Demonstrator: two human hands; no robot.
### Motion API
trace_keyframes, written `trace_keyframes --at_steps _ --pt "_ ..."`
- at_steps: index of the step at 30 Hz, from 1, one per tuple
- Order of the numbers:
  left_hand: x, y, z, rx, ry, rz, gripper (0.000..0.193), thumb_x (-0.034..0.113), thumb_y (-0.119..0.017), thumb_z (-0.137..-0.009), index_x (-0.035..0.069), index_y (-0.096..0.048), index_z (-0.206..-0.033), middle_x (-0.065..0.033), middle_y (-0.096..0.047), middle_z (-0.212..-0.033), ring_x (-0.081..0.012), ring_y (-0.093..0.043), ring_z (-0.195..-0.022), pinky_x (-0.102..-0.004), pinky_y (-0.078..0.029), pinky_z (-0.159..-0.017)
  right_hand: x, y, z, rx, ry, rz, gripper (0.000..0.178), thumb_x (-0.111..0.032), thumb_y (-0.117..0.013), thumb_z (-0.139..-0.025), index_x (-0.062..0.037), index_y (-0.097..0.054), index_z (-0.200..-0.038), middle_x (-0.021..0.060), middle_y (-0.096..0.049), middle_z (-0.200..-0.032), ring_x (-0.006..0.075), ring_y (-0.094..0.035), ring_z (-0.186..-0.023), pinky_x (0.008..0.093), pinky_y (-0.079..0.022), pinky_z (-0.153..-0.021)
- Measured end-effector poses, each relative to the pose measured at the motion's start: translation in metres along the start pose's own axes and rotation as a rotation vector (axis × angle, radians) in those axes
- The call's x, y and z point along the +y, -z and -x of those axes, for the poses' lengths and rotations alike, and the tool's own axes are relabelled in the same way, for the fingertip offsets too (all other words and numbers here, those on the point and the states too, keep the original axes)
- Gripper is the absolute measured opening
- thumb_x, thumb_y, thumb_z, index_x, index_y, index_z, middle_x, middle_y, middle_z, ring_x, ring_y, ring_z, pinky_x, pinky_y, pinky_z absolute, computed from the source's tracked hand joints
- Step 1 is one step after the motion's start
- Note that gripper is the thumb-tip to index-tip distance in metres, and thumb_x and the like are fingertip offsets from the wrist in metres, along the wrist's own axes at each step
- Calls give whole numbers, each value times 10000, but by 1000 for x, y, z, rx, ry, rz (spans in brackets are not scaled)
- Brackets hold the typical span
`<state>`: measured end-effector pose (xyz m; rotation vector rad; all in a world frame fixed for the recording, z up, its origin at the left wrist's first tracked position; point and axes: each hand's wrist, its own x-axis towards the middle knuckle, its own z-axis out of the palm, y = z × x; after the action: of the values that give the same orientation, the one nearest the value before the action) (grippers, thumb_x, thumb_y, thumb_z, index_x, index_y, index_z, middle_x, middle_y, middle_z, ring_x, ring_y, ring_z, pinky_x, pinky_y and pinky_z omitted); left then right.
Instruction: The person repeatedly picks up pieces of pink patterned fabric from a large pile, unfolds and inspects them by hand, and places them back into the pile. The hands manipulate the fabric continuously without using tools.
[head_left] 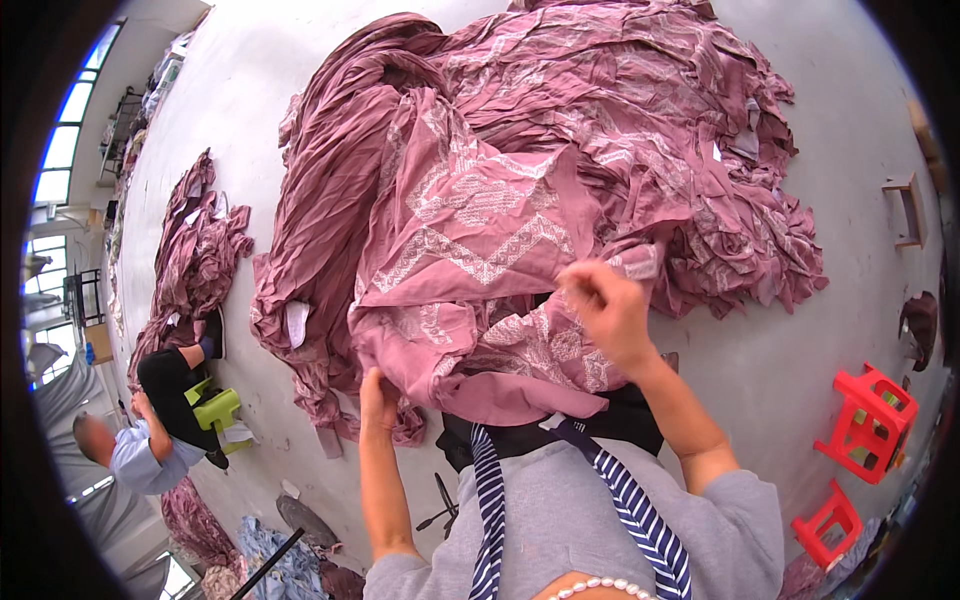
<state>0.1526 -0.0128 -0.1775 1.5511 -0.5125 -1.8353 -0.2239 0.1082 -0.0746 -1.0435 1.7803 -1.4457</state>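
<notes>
A dusty-pink garment with white patterned bands (480,245) lies across my lap and runs onto a big heap of the same cloth in front of me. At its left edge my left hand (378,402) grips the cloth, thumb on top, with the other fingers mostly hidden. My right hand (608,312) is raised over the garment's right part, fingers curled together and slightly blurred. Whether a thread or something small is between those fingertips cannot be made out. A folded plain pink strip (520,400) hangs at the near edge, by my waist.
The pink heap (620,80) covers much of the floor ahead, with a white tag (298,325) at its left. On the left, another person (160,450) sits on a green stool (218,412) beside a smaller pink pile (190,260). Red stools (868,422) stand at right.
</notes>
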Motion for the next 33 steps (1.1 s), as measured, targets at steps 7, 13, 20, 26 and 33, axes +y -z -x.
trace_keyframes --at_steps 7,13,20,26,33 --pt "47 -39 13 216 -590 -1557 277 274 -649 -832 76 -680 -1022 -90 -670 -720 -216 -656 -661 -353 -503 -647 153 32 -73 266 -678 -486 252 -235 -713 -836 -29 -581 -897 -9 -579 -746 30 -482 -506 183 -310 -383" --pt "66 -105 17 -2 -802 -1026 150 77 -654 -870 17 -668 -1007 3 -618 -703 -40 -547 -636 -201 -440 -566 154 31 -68 215 -566 -639 222 -205 -719 -823 -79 -574 -936 -44 -521 -654 21 -408 -498 195 -272 -384" --pt "53 -216 63 -447 -995 -862 204 -9 -658 -832 26 -667 -1032 -34 -640 -837 -62 -550 -691 -194 -431 -582 4 25 -6 104 -205 -224 320 -148 -649 -868 -5 -545 -1133 -6 -590 -745 44 -495 -588 227 -405 -503" --pt "53 -271 101 -874 -1161 -1085 346 102 -750 -713 52 -660 -1043 -108 -629 -1014 -263 -623 -884 -339 -501 -727 -2 -23 47 -240 38 174 459 -116 -696 -695 -36 -537 -1118 172 -636 -727 359 -647 -679 433 -512 -566" --pt "31 -258 90 -1010 -992 -1439 325 169 -760 -709 63 -659 -999 -95 -625 -977 -262 -623 -825 -343 -507 -697 29 -51 64 -488 249 648 236 -112 -577 -749 -22 -555 -965 128 -623 -787 279 -647 -637 404 -516 -523"
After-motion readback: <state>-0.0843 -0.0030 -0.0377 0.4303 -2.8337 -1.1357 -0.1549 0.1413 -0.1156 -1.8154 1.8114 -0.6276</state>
